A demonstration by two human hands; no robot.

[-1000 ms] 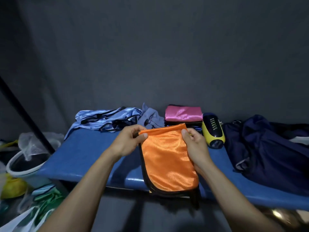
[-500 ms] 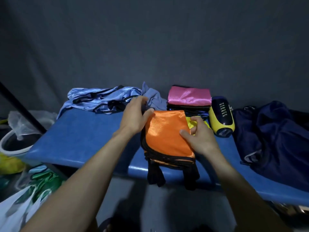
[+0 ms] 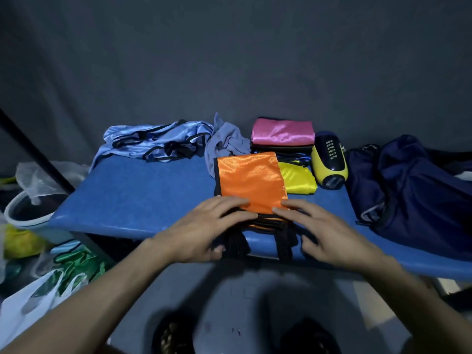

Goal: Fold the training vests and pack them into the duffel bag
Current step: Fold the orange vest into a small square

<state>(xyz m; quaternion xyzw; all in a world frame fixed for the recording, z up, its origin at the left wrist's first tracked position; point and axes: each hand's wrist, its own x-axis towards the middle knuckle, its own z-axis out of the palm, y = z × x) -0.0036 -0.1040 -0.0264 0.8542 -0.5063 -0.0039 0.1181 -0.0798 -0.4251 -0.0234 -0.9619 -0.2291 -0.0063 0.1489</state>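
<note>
Orange vest (image 3: 251, 182) lies folded, both hands' fingers (image 3: 231, 204) spread flat on it.

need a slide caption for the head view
Both hands, left hand and right hand, press flat on a folded shiny orange vest on a blue table.

orange vest (image 3: 251, 182): shiny satin-like cloth, fine-grained sheen, edged with matt black binding
pink vest (image 3: 282, 131): glossy satin cloth, smooth, bright highlights along its folds
yellow vest (image 3: 296, 180): glossy thin cloth, smooth
light blue vests (image 3: 153, 140): lustrous crumpled cloth with matt black trim
grey cloth (image 3: 227, 141): matt, soft, wrinkled
duffel bag (image 3: 408, 185): navy woven cloth, dull sheen, slack
worktop (image 3: 132, 195): blue, matt, finely textured surface
yellow device (image 3: 329, 162): hard glossy plastic, yellow and black
plastic bags (image 3: 30, 302): thin film, translucent white, crinkled
</note>
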